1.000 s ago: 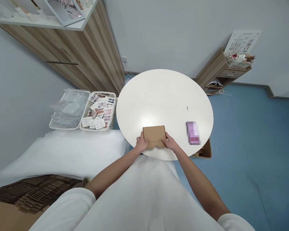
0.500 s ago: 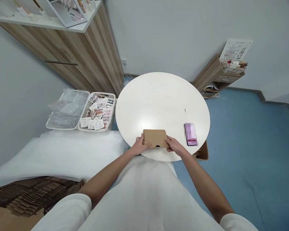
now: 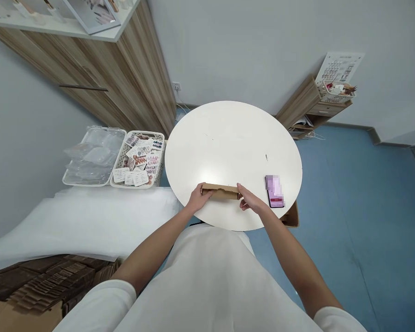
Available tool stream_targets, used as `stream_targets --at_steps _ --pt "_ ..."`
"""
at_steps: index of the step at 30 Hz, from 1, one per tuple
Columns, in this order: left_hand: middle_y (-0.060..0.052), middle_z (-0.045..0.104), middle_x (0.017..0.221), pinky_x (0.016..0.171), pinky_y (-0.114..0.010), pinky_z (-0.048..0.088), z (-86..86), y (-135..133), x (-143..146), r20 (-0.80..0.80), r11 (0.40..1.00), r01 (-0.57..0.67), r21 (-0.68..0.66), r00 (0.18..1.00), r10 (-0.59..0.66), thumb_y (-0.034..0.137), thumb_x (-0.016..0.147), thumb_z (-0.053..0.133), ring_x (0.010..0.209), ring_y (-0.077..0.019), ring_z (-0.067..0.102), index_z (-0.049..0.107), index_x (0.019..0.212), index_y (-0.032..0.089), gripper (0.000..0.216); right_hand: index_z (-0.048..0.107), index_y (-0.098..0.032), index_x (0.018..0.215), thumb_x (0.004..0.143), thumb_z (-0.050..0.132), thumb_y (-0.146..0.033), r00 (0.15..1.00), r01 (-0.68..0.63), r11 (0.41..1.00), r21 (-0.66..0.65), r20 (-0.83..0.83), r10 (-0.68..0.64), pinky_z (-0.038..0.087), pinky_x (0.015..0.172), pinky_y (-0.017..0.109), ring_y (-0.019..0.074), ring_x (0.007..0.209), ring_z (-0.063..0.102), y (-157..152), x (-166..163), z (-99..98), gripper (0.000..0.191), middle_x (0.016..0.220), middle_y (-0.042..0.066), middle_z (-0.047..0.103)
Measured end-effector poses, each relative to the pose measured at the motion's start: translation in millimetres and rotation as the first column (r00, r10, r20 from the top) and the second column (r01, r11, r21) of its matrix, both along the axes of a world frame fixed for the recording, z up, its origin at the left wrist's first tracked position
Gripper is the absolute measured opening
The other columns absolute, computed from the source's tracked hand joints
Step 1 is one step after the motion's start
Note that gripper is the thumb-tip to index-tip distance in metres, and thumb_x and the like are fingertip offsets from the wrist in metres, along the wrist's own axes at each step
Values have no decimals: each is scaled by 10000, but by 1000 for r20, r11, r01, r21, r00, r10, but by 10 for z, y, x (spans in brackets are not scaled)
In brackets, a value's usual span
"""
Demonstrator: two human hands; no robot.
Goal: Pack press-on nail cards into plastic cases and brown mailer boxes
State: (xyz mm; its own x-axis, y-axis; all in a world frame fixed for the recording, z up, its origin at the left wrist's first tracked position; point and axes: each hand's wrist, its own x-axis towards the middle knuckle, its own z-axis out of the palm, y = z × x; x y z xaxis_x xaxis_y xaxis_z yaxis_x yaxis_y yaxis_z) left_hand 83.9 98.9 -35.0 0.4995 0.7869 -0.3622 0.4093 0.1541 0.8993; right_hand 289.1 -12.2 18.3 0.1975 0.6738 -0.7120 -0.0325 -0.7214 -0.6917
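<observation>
A small brown cardboard box [image 3: 221, 191] is held between both hands near the front edge of the round white table [image 3: 228, 138]. It is tipped so that only its long front side faces me. My left hand [image 3: 197, 198] grips its left end and my right hand [image 3: 247, 199] grips its right end, fingers closed on the cardboard. A blurred pink phone [image 3: 274, 190] lies on the table just right of my right hand.
Left of the table stand a white basket of nail cards [image 3: 140, 159] and a clear plastic tray [image 3: 90, 156]. White foam sheets [image 3: 83, 221] and flat brown cartons [image 3: 44, 281] lie at lower left. A cardboard box [image 3: 292, 216] sits under the table's right edge.
The box has been tipped up from lying flat with its top towards me to showing only its thin front side. Both hands stayed on its ends.
</observation>
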Motion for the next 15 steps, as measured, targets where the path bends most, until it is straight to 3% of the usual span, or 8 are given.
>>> stream_targets --at_steps 4,9,15 --pt "-57 579 1005 755 -293 411 -56 55 22 -51 999 -44 32 998 46 481 685 584 895 -195 540 534 1063 216 464 302 -302 1310 726 486 -556 982 -74 988 133 181 49 464 550 257 108 592 508 -47 -18 -2 664 957 38 523" --pt "-84 499 1065 771 -297 386 6 66 75 -197 991 -51 125 978 75 511 649 604 963 -218 492 542 1059 208 513 450 -264 1230 820 339 -514 881 -79 981 178 473 -15 412 809 346 174 849 502 -49 -52 -93 493 932 43 511" --pt "-63 472 1023 699 -276 411 88 48 108 -169 965 -107 239 974 150 456 634 644 811 -157 493 455 1131 215 585 449 -238 1234 848 306 -470 846 -96 967 234 532 -45 408 822 346 172 829 525 -3 -60 -127 473 939 60 535"
